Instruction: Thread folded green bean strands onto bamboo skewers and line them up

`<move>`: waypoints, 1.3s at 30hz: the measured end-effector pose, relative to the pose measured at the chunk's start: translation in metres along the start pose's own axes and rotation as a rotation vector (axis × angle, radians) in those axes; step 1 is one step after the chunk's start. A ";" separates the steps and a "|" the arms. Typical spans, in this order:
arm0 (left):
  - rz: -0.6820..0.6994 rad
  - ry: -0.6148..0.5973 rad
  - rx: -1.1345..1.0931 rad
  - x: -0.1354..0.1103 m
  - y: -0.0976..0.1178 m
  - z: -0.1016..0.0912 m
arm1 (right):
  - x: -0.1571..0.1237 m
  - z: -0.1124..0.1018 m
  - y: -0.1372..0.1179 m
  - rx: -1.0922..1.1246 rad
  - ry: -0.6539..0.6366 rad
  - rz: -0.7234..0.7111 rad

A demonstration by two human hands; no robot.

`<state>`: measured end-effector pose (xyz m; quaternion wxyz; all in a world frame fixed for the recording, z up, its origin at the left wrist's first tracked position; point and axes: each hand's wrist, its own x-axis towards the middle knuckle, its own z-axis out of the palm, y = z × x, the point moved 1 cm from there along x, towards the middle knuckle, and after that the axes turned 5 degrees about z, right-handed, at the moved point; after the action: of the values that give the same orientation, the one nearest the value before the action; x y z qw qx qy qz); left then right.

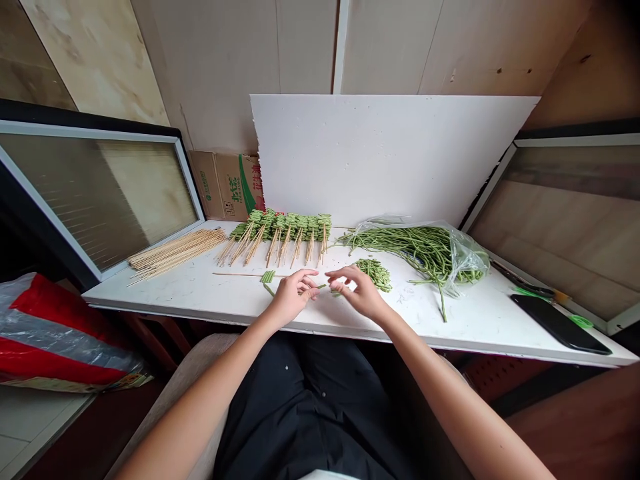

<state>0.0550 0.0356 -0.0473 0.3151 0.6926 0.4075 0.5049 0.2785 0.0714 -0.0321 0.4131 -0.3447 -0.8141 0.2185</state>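
My left hand (293,293) is closed on a thin bamboo skewer (240,274) that lies across the white table (210,293) and carries a few green bean pieces (268,276). My right hand (359,291) pinches a short bean piece (334,291) close to the skewer's tip. A small heap of cut bean pieces (375,272) lies just beyond my right hand. Behind both hands runs a row of finished bean skewers (280,233).
Bare bamboo skewers (175,251) are piled at the left. Long green beans in a clear plastic bag (430,250) lie at the right. A black phone (560,323) rests near the right edge. A white board (380,153) and a cardboard box (227,185) stand behind.
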 end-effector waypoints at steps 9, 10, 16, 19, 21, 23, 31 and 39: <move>0.031 -0.040 0.076 0.001 -0.003 -0.001 | -0.002 0.003 -0.008 -0.050 0.153 -0.094; 0.049 -0.031 0.105 0.002 -0.004 -0.002 | -0.001 0.001 -0.007 -0.053 0.159 -0.093; 0.158 -0.005 0.240 0.001 0.004 -0.003 | -0.001 0.000 -0.015 -0.116 0.088 -0.215; 0.190 -0.019 0.267 -0.001 0.011 0.000 | -0.002 0.003 -0.019 -0.137 0.092 -0.262; 0.188 -0.031 0.255 -0.002 0.015 0.002 | -0.003 0.005 -0.022 -0.133 0.102 -0.267; 0.182 -0.039 0.214 -0.003 0.019 0.004 | -0.005 0.008 -0.025 -0.094 0.139 -0.256; 0.206 -0.043 -0.060 -0.002 0.027 0.006 | -0.010 0.025 -0.024 0.380 0.263 -0.005; 0.216 -0.079 -0.158 0.000 0.022 0.005 | -0.014 0.044 -0.015 0.831 0.181 0.301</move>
<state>0.0653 0.0251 -0.0296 0.3284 0.7248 0.2768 0.5387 0.2427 0.0482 -0.0542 0.5497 -0.2818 -0.5586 0.5535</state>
